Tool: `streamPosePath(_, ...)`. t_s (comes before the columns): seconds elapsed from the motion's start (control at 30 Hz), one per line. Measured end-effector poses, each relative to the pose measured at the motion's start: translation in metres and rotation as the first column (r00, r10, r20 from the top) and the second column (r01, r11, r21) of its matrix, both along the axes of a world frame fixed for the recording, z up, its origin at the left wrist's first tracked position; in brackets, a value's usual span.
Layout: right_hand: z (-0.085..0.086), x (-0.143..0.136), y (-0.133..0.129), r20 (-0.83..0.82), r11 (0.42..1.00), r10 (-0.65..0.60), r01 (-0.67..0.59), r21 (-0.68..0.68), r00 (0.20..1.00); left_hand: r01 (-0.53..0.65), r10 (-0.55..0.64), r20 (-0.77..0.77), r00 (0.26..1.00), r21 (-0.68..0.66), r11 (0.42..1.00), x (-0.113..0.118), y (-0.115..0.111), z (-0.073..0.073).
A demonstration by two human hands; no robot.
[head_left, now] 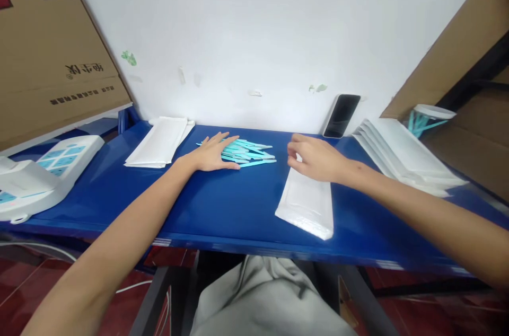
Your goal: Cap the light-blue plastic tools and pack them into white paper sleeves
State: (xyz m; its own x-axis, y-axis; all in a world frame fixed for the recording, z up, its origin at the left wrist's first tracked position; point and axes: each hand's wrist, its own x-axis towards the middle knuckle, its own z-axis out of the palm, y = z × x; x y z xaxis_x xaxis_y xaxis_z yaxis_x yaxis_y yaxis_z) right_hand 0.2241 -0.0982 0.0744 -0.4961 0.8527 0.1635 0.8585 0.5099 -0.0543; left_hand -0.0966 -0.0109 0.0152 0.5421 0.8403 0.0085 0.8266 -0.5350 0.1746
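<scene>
My left hand [214, 153] lies with spread fingers over the left end of a loose pile of slim turquoise sticks [250, 153]. Their exact kind is too small to tell. My right hand [316, 158] is closed at the far end of a white padded envelope [306, 201], with a bit of white showing between thumb and forefinger. The hand hides that end of the envelope. The envelope's near end points toward me, close to the front edge of the blue table [234, 209].
Folded white envelopes [159, 141] lie at the left, and a fanned stack of envelopes [409, 153] at the right. Behind that stack stands a clear cup [427, 120] of turquoise sticks. A phone [342, 115] leans on the wall. A white power strip [66, 164] sits far left, near a cardboard box [51, 50].
</scene>
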Motion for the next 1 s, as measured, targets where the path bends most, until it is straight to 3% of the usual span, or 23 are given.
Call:
streamPosePath(0.07, -0.008, -0.007, 0.022, 0.002, 0.998, 0.059, -0.059, 0.01, 0.998, -0.029, 0.029, -0.008, 1.0, -0.009, 1.0, -0.003, 0.003, -0.001)
streamPosePath(0.2, -0.029, -0.017, 0.057, -0.073, 0.963, 0.117, -0.132, -0.237, 0.99, -0.081, 0.081, -0.02, 0.997, -0.015, 0.997, -0.008, 0.008, -0.003)
streamPosePath(0.27, -0.041, -0.024, 0.069, -0.165, 0.934, 0.078, -0.13, -0.333, 0.983, -0.104, 0.103, -0.024, 0.994, -0.04, 0.994, -0.01, 0.009, -0.005)
streamPosePath(0.37, -0.058, -0.041, 0.079, -0.362, 0.913, -0.087, -0.071, -0.401, 0.928, -0.145, 0.145, -0.016, 0.989, -0.063, 0.987, -0.013, 0.009, -0.007)
streamPosePath(0.5, -0.072, -0.071, 0.081, -0.463, 0.919, -0.302, 0.125, -0.375, 0.833, -0.183, 0.184, 0.015, 0.983, -0.044, 0.982, -0.012, 0.009, -0.011)
streamPosePath(0.77, -0.085, -0.12, 0.09, -0.501, 0.941, -0.316, 0.199, -0.275, 0.806, -0.154, 0.155, 0.096, 0.983, -0.023, 0.988, 0.007, 0.0, -0.015)
streamPosePath(1.0, -0.084, -0.137, 0.103, -0.516, 0.942, -0.325, 0.223, -0.252, 0.792, -0.211, 0.2, 0.173, 0.964, 0.045, 0.976, 0.014, -0.001, -0.02)
